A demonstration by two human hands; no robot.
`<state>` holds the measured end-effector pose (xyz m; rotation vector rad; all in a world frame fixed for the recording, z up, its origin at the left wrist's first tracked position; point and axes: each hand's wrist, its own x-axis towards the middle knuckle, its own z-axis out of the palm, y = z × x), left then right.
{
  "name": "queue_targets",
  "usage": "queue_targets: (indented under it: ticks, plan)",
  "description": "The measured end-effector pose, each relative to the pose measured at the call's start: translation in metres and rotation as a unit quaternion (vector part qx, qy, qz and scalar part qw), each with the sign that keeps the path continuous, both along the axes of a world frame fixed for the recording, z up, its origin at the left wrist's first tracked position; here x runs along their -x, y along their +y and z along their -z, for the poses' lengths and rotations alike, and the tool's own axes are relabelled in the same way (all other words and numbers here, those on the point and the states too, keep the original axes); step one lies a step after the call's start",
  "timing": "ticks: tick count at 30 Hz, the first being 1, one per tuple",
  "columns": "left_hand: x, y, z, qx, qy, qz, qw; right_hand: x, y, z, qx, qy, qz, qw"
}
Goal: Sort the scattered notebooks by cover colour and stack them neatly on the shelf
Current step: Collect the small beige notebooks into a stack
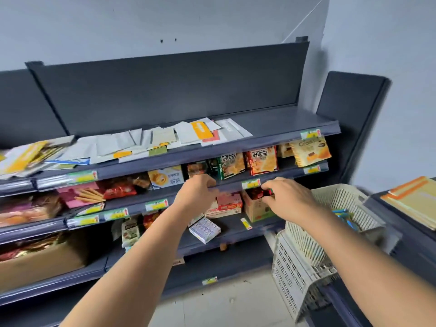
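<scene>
Scattered notebooks point(132, 143) lie in a loose overlapping row on the top shelf point(283, 138). Most covers are white or grey; one is orange point(200, 131), one green point(157, 151), and yellow ones point(23, 156) pile at the far left. My left hand point(195, 194) and my right hand point(290, 199) both reach forward below that shelf, in front of the snack shelves. Their fingers are loosely curled and hold nothing. Neither hand touches a notebook.
Snack packets and boxes point(259, 161) fill the lower shelves. Two cream plastic baskets point(330, 204) sit stacked at the right, near my right forearm. Yellow and orange notebooks point(415, 201) lie stacked on a separate shelf at the far right. A cardboard box point(42, 260) stands lower left.
</scene>
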<state>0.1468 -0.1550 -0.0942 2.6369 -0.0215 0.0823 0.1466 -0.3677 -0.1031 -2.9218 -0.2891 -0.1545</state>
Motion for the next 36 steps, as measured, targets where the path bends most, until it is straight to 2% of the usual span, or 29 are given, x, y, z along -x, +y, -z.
queue_targets:
  ticks: [7, 13, 21, 32, 36]
  plan:
    - [-0.061, 0.034, 0.004, -0.030, 0.014, -0.057, 0.998, -0.090, 0.043, 0.000, -0.035, -0.009, -0.064, 0.997]
    - [-0.157, 0.041, -0.002, -0.034, 0.023, -0.112, 0.993, -0.200, 0.053, 0.000, -0.049, 0.005, -0.105, 0.993]
    - [-0.280, 0.049, -0.015, -0.056, 0.035, -0.244, 0.967, -0.347, 0.059, -0.014, -0.053, 0.018, -0.133, 0.990]
    - [-0.354, 0.075, 0.004, -0.103, 0.096, -0.330, 0.933, -0.440, 0.116, 0.006, -0.028, 0.062, -0.216, 0.974]
    - [-0.370, 0.080, 0.002, -0.040, 0.087, -0.328, 0.940, -0.455, 0.130, 0.008, -0.013, 0.075, -0.206, 0.976]
